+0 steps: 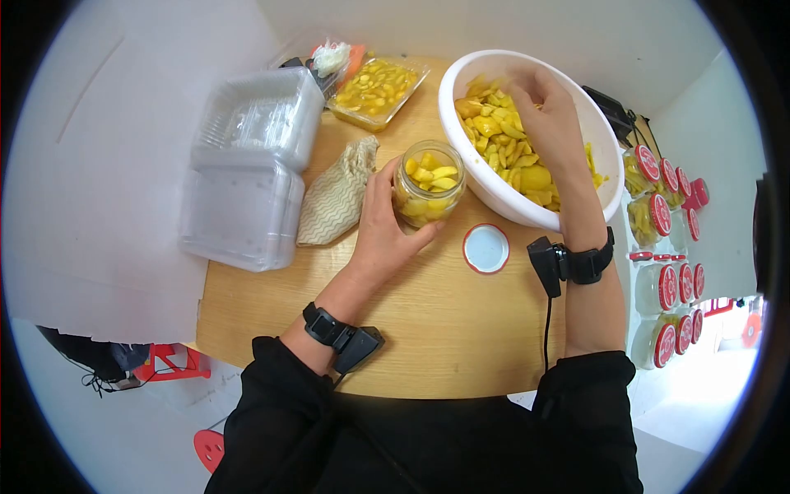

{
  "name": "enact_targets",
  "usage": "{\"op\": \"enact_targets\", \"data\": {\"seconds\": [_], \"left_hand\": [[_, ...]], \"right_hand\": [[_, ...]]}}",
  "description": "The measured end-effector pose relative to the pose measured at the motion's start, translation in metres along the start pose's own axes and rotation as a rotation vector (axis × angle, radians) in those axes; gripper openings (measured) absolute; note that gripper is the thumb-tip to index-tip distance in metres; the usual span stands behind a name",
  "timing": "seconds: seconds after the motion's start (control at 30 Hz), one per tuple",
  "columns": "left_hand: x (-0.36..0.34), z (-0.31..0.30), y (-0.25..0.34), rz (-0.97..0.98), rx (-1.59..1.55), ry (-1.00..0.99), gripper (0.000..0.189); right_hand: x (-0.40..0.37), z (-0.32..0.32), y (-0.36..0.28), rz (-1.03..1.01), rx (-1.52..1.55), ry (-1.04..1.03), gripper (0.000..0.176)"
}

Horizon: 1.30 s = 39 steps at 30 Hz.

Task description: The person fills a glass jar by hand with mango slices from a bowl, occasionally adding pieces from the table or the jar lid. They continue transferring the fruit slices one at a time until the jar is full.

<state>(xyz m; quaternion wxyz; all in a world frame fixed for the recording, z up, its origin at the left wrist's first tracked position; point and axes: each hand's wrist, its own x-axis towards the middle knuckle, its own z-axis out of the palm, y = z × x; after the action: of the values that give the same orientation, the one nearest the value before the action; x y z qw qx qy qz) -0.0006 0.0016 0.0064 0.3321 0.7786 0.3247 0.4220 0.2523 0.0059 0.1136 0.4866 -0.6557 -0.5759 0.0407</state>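
Observation:
My left hand (385, 224) is wrapped around a glass jar (411, 211) standing upright on the table. The jar has no lid on, and yellow slices (431, 174) fill it to near the rim. Just right of the jar, a round lid (486, 249) with a red edge lies white inside up. My right hand (547, 111) reaches into a large white bowl (512, 198) heaped with yellow fruit slices (502, 140). Its fingers are curled down at the slices; their tips are partly hidden, and I cannot tell what they hold.
Left of the jar lies a patterned cloth pouch (333, 198), beside stacked clear plastic containers (243, 206). Behind is a clear tray (374, 92) of yellow pieces in liquid. Several red-lidded jars (650, 218) stand at the right. Cables hang from my black wrist straps (586, 265).

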Motion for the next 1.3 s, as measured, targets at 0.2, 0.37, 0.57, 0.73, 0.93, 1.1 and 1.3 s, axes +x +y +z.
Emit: {"op": "enact_targets", "data": {"seconds": [0.2, 0.37, 0.57, 0.73, 0.93, 1.1, 1.3], "left_hand": [[-0.002, 0.001, 0.0, -0.002, 0.016, 0.022, 0.094], [-0.001, 0.001, -0.002, -0.01, 0.026, 0.018, 0.095], [-0.001, 0.001, -0.003, -0.018, 0.044, 0.017, 0.095], [-0.001, 0.001, -0.003, -0.029, 0.048, 0.013, 0.095], [-0.002, 0.002, -0.006, -0.02, 0.045, 0.011, 0.095], [-0.001, 0.002, -0.006, -0.026, 0.048, 0.007, 0.096], [0.0, 0.001, -0.003, -0.036, 0.023, 0.006, 0.096]], "right_hand": [[-0.003, 0.0, 0.023, 0.014, -0.256, -0.106, 0.023], [-0.003, -0.005, 0.037, 0.144, -0.459, -0.276, 0.025], [-0.008, -0.002, 0.034, 0.119, -0.571, -0.315, 0.029], [-0.009, 0.001, 0.029, 0.154, -0.63, -0.351, 0.026], [-0.009, 0.003, 0.037, 0.069, -0.648, -0.328, 0.019], [-0.007, 0.002, 0.041, 0.046, -0.634, -0.248, 0.019], [-0.003, -0.001, 0.014, 0.069, -0.259, -0.211, 0.025]]}}
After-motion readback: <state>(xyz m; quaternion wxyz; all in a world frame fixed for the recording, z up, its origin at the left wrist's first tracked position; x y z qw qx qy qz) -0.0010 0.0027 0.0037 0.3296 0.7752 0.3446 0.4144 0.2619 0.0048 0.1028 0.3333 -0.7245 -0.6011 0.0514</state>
